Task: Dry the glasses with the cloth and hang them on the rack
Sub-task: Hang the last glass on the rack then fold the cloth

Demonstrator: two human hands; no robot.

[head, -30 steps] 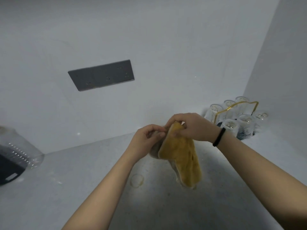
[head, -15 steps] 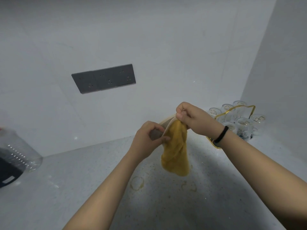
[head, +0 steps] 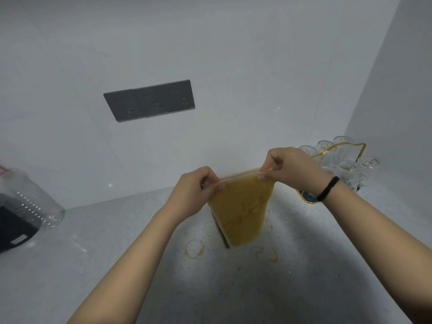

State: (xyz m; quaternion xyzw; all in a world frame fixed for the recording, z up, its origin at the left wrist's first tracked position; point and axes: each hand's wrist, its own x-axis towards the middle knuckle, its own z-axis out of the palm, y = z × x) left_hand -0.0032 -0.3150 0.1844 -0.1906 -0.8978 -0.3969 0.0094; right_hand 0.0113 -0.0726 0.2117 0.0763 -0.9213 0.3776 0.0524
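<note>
Yellow cloth: the mustard-yellow square cloth (head: pixel 243 211) now hangs spread between the two hands as a flat sheet, where half a second ago it drooped in one bunched fold from the right hand; a paler backing shows along its top edge and a dark edge down its left side.
Hands: the left hand (head: pixel 194 192) and the right hand (head: pixel 292 169) have drawn apart, each pinching one top corner of the cloth between thumb and curled fingers (head: pixel 268 175); neither holds a glass.
Meaning for the task: my reading is that the cloth is being opened out or refolded, not wiping; no glass is in hand, so drying looks paused or finished.
Clear ribbed drinking glasses: the glasses (head: pixel 348 174) stand mouth-down on the gold wire rack (head: pixel 339 149), far right, partly hidden by the right wrist with its thin black wristband (head: pixel 327 189); how many pegs are free I cannot tell.
Tabletop: the pale grey speckled tabletop (head: pixel 117 242) carries brownish ring stains (head: pixel 194 248) just below the hanging cloth.
Left edge: a clear plastic ribbed bottle (head: pixel 32 197) lies beside a dark object I cannot identify.
Room: plain white walls meet in a corner behind the rack; a dark grey socket panel (head: pixel 149 100) sits on the back wall.
</note>
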